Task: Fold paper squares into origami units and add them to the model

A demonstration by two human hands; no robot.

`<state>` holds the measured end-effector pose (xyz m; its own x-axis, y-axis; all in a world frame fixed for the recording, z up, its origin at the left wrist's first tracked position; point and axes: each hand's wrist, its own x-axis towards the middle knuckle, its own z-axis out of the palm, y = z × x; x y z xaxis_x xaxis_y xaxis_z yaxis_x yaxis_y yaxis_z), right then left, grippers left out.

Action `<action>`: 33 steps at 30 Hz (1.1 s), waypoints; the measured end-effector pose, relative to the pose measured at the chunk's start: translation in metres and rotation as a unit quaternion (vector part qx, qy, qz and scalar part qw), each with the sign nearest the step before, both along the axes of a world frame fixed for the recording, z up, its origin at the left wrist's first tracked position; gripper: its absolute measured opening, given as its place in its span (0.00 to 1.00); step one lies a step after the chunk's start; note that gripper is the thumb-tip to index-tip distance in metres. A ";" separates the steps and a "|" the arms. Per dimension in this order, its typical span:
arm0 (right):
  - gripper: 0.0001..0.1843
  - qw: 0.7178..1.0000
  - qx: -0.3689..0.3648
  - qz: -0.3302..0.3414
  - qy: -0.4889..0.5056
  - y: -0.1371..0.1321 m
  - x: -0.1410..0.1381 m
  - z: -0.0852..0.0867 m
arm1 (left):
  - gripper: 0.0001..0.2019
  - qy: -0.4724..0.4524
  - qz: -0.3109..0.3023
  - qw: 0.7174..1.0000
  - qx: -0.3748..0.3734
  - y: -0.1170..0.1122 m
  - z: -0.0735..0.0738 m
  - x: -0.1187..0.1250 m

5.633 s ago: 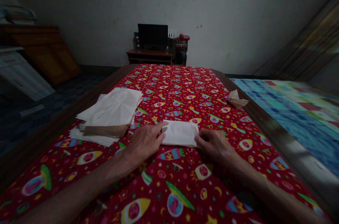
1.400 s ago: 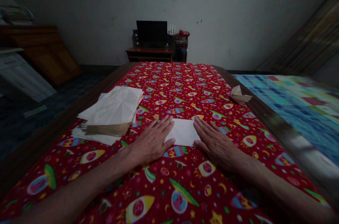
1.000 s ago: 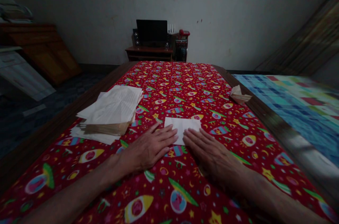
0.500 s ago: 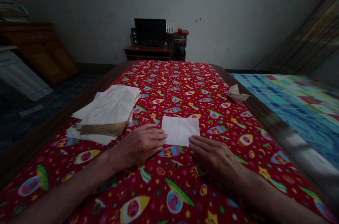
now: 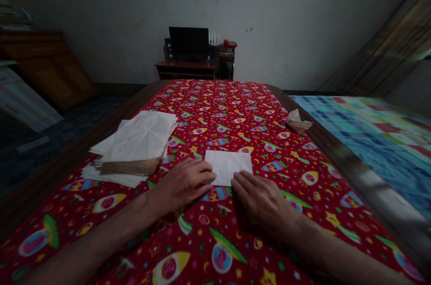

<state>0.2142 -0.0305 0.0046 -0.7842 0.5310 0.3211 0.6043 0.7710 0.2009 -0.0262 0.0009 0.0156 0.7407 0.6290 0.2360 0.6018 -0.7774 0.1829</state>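
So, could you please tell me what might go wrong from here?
With the left hand and right hand over the near corners of the white paper, uneven pressure could crease or skew it on the red cloth. The paper stack has untidy edges and sits near the left hand, so a sideways sweep might scatter sheets.

The room is dim, with dull grey light on the wall point(image 5: 269, 15), pale glare along the right edge of the table point(image 5: 380, 195), dark shadow beneath the right hand point(image 5: 261, 197), and lens stretch tilting the cabinet point(image 5: 43, 67) at left and blurring the curtain point(image 5: 387, 47) at right.
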 end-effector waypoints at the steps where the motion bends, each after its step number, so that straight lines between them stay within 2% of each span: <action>1: 0.16 1.000 0.003 -0.006 0.000 -0.001 0.000 -0.002 | 0.07 -0.006 -0.004 1.000 0.003 0.000 0.000 0.000; 8: 0.07 0.998 -0.039 -0.050 0.027 0.004 0.000 0.002 | 0.11 -0.059 0.007 0.998 0.026 0.002 -0.007 -0.001; 11: 0.09 0.992 -0.032 -0.044 0.111 0.010 0.005 0.003 | 0.13 -0.133 0.035 0.990 0.024 0.012 -0.015 -0.002; 14: 0.09 0.970 -0.052 -0.030 0.236 0.013 0.009 0.005 | 0.10 -0.246 0.047 0.967 -0.034 0.024 -0.018 -0.002; 16: 0.08 0.939 -0.131 -0.059 0.313 0.014 0.010 0.007 | 0.08 -0.299 0.084 0.944 -0.113 0.027 -0.014 -0.001; 17: 0.08 0.915 -0.178 -0.081 0.354 0.015 0.010 0.009 | 0.09 -0.314 0.113 0.927 -0.170 0.027 -0.010 0.000; 20: 0.11 0.823 -0.300 -0.131 0.464 0.021 0.008 0.012 | 0.14 -0.344 0.196 0.857 -0.329 0.022 0.002 0.004; 22: 0.13 0.771 -0.363 -0.137 0.505 0.025 0.006 0.015 | 0.17 -0.381 0.207 0.820 -0.374 0.019 0.010 0.007; 24: 0.16 0.737 -0.412 -0.138 0.518 0.027 0.005 0.018 | 0.17 -0.414 0.190 0.801 -0.388 0.016 0.017 0.010; 26: 0.19 0.716 -0.439 -0.144 0.523 0.027 0.004 0.021 | 0.17 -0.426 0.173 0.798 -0.389 0.014 0.023 0.014; 29: 0.21 0.695 -0.459 -0.164 0.528 0.028 0.005 0.023 | 0.15 -0.412 0.168 0.810 -0.381 0.015 0.028 0.019; 31: 0.22 0.679 -0.485 -0.173 0.523 0.029 0.006 0.020 | 0.14 -0.395 0.164 0.822 -0.376 0.018 0.024 0.020; 33: 0.23 0.659 -0.516 -0.179 0.518 0.032 0.008 0.016 | 0.15 -0.385 0.171 0.840 -0.341 0.023 0.015 0.018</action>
<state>0.2217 0.0012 0.0210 -0.1939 0.9768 -0.0913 0.1855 -0.0549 -0.9811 -0.0079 0.0236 0.0304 0.2820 0.9575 0.0605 0.2685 -0.1393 0.9532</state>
